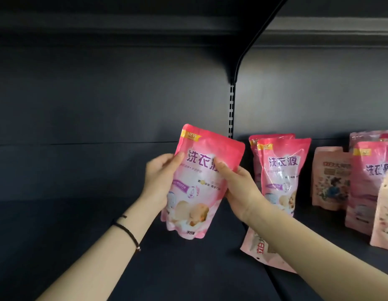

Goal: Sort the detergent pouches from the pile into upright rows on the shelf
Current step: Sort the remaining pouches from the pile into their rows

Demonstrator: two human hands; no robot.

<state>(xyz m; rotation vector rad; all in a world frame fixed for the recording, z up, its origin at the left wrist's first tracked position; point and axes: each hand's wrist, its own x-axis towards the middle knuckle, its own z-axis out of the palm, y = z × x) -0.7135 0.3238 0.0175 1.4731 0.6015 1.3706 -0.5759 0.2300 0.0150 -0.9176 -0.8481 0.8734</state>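
Note:
A pink detergent pouch [201, 181] hangs in the air above the dark shelf [80, 235], tilted slightly to the right. My left hand [160, 179] grips its left edge and my right hand [238, 190] grips its right edge, thumbs on the front. Just to the right, two more pink pouches [280, 170] stand upright one behind the other. Another pink pouch [371, 181] stands at the far right. A paler pouch [260, 253] lies flat on the shelf under my right forearm.
A pale pink bag [330, 179] with a flower picture stands at the back right, and a cream floral bag [384, 213] leans at the right edge. A slotted upright post [231, 109] and a bracket split the back panel. The upper shelf overhangs.

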